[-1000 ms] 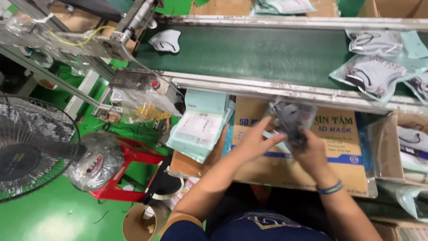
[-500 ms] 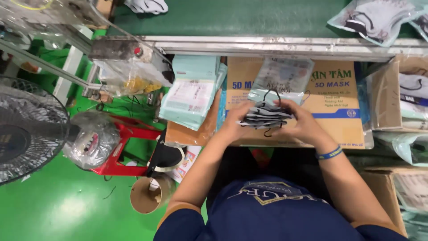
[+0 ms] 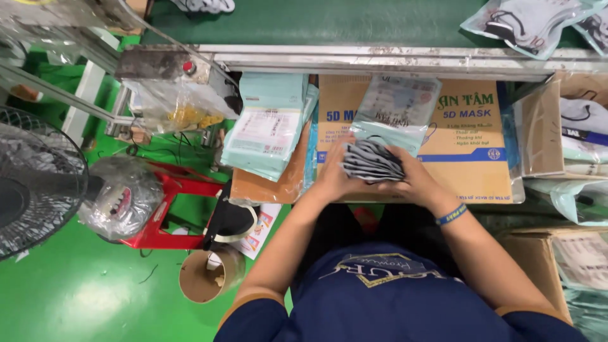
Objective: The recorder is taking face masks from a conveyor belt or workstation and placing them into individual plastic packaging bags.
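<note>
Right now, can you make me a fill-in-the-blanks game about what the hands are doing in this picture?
1. Both hands, the left hand and the right hand, squeeze a stack of grey ____.
2. The stack of masks is at the mouth of a pale ____ bag.
3. The red stool stands on a ____ floor.
4. The right wrist wears a ____ wristband.

Missing words: masks, plastic, green, blue

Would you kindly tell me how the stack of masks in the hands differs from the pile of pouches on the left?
The stack of masks is grey, bare and squeezed between the left hand and right hand. The pile of pouches is pale green, flat and untouched, and looks larger. Both are neat stacks above the cardboard box.
</note>
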